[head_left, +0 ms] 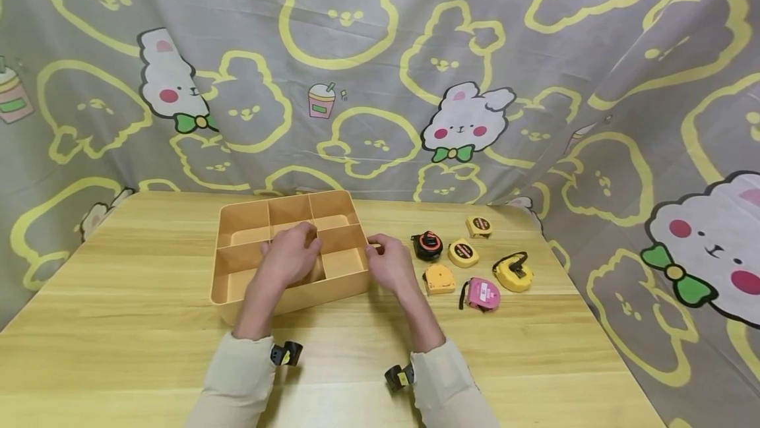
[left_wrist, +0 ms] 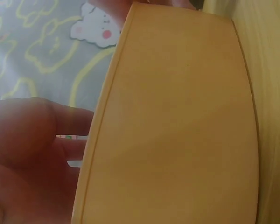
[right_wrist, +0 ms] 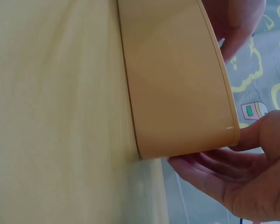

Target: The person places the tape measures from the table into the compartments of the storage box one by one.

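Observation:
A tan storage box (head_left: pixel 270 309) with several compartments stands on the table. My left hand (head_left: pixel 289 255) reaches over its front wall into the middle compartments, close to the dividers. Its fingertips are partly hidden, so whether they pinch anything is unclear. From the left wrist view, the box's long outer wall (left_wrist: pixel 177 116) covers part of that hand (left_wrist: pixel 28 154). At the box's right end, my right hand (head_left: pixel 390 263) grips the end wall. The right wrist view shows its thumb (right_wrist: pixel 249 136) at the rim and its other fingers (right_wrist: pixel 200 177) against the outside.
Right of the box lie several tape measures: a black and orange one (head_left: pixel 429 245), yellow ones (head_left: pixel 463 253) (head_left: pixel 478 226), an orange-yellow one (head_left: pixel 439 279), a pink one (head_left: pixel 482 294) and a yellow one with a black strap (head_left: pixel 513 274). A patterned curtain (head_left: pixel 368 85) hangs behind the wooden table (head_left: pixel 119 309).

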The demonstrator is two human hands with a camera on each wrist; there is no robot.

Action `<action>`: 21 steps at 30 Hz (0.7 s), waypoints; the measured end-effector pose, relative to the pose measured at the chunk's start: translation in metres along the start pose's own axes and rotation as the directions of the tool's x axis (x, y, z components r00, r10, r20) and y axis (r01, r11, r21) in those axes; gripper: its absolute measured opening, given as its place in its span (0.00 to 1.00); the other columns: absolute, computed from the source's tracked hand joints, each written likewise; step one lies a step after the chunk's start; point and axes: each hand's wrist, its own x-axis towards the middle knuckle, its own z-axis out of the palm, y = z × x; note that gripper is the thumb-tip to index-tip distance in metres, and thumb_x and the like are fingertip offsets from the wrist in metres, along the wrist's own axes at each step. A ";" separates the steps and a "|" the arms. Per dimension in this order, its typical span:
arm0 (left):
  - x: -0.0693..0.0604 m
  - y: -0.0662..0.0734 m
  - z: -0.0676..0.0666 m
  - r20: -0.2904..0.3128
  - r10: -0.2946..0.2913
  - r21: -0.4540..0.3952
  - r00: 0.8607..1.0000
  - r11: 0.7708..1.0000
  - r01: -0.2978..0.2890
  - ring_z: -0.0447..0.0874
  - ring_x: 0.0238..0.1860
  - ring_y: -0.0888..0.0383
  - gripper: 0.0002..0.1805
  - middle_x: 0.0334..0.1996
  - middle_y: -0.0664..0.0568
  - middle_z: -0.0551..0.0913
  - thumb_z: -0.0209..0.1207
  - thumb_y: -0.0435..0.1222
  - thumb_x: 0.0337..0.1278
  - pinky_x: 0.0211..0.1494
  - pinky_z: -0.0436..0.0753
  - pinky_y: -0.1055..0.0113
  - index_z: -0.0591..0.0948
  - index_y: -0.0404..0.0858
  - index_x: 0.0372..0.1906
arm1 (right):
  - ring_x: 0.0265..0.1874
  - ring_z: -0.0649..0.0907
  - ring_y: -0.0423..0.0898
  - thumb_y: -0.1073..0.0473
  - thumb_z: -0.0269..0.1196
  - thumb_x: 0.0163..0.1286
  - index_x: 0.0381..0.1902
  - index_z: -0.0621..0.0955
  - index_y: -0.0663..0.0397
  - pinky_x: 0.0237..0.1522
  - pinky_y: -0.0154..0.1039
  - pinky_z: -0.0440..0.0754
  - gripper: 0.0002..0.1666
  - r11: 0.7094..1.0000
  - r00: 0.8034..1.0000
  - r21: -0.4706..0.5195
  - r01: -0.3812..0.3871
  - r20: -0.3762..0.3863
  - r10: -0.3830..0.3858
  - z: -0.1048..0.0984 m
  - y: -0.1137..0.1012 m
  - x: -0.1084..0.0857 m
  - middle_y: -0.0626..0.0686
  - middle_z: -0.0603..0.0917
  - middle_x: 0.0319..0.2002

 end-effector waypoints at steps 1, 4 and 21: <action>0.000 0.000 0.000 -0.001 0.000 -0.002 1.000 1.000 0.000 0.72 0.67 0.34 0.24 0.66 0.39 0.78 0.47 0.43 0.78 0.61 0.62 0.33 0.73 0.35 0.69 | 0.41 0.88 0.51 0.59 0.57 0.76 0.57 0.84 0.60 0.41 0.43 0.87 0.18 1.000 1.000 -0.007 0.002 0.003 -0.002 -0.001 0.000 0.000 0.60 0.89 0.45; -0.001 -0.002 0.002 -0.004 0.001 -0.004 1.000 1.000 -0.001 0.73 0.67 0.35 0.24 0.67 0.40 0.78 0.48 0.43 0.78 0.60 0.62 0.35 0.74 0.36 0.69 | 0.36 0.87 0.48 0.59 0.58 0.75 0.54 0.85 0.62 0.35 0.39 0.84 0.17 1.000 1.000 -0.028 0.012 0.014 -0.012 -0.004 0.000 0.001 0.59 0.89 0.42; 0.001 0.003 0.012 0.052 0.083 -0.006 0.995 0.997 -0.082 0.67 0.72 0.39 0.24 0.69 0.43 0.76 0.52 0.41 0.76 0.71 0.50 0.26 0.72 0.38 0.70 | 0.29 0.88 0.51 0.62 0.59 0.74 0.54 0.83 0.66 0.33 0.50 0.89 0.16 0.994 0.998 0.098 -0.046 0.050 0.041 -0.025 0.011 0.000 0.68 0.86 0.41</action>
